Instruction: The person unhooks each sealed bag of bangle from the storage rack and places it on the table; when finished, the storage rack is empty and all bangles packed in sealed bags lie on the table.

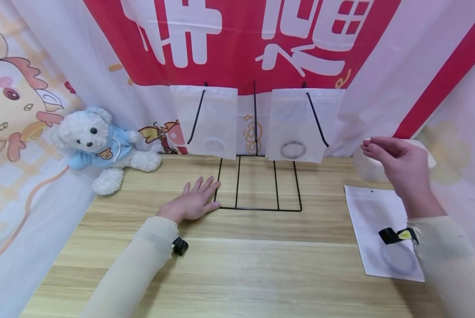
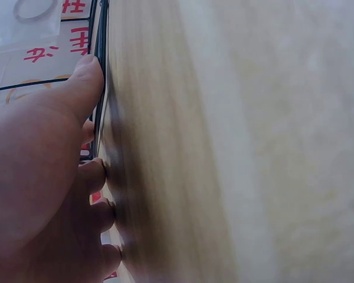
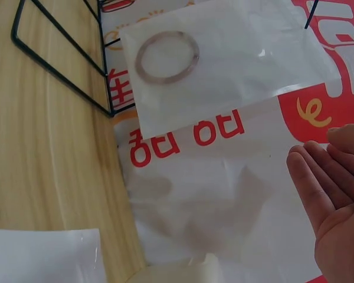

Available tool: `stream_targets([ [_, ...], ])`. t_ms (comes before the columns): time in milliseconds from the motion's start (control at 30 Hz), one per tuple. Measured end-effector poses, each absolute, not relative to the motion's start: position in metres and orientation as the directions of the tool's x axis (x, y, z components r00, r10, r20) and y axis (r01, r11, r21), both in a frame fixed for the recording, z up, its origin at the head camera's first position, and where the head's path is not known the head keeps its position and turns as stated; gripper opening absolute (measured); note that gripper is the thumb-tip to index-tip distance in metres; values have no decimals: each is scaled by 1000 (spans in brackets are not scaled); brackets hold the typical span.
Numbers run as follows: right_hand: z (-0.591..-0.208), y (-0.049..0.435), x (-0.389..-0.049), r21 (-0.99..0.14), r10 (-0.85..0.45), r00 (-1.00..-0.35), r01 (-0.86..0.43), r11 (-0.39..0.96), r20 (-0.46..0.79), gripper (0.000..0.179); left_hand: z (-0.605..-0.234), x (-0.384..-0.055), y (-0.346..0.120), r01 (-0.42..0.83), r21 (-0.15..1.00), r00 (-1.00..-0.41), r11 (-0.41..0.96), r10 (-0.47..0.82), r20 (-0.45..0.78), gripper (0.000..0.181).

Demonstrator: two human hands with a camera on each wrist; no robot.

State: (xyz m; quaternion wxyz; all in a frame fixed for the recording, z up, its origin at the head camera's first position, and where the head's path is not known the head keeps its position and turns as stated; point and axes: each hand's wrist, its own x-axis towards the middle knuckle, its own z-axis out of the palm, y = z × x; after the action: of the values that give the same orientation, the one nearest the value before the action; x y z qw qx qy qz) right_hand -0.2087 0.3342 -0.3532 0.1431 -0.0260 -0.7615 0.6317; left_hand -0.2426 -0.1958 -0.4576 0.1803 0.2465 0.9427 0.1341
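Note:
A black wire display rack (image 1: pixel 257 208) stands against the back curtain. My left hand (image 1: pixel 194 201) rests on the table beside the rack's base, fingers spread and fingertips right at its left wire. On the rack's two hooks hang translucent pouches, the left pouch (image 1: pixel 209 115) and the right pouch (image 1: pixel 295 119). Each holds a ring-shaped bangle; the brownish bangle (image 3: pixel 138 62) shows in the right wrist view. Raised at the right is my right hand (image 1: pixel 406 165), with extended fingers and nothing in them. It overlaps a white rounded object (image 1: pixel 366 170) in the head view.
Another pouch (image 1: pixel 364 225) with a ring-shaped thing inside lies flat on the wooden table (image 1: pixel 253 274), partly under the right forearm. At the back left sits a white plush bear (image 1: pixel 110 145) in a blue top. A printed curtain (image 1: pixel 154 53) hangs behind.

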Motion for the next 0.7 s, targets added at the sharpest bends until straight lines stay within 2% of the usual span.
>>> stream_targets([
  [167,-348,326,-214,-960,204,-956,-161,228,209,44,-455,-242,-195,414,344,-812,843,513,-279,75],
  [333,-342,319,-217,-955,209,-961,-119,272,180,48,-456,-241,-196,411,346,-811,844,511,-284,75],
  [700,-333,306,-227,-967,203,-960,-149,205,191,48,-458,-242,-196,411,340,-810,846,510,-288,75],
])
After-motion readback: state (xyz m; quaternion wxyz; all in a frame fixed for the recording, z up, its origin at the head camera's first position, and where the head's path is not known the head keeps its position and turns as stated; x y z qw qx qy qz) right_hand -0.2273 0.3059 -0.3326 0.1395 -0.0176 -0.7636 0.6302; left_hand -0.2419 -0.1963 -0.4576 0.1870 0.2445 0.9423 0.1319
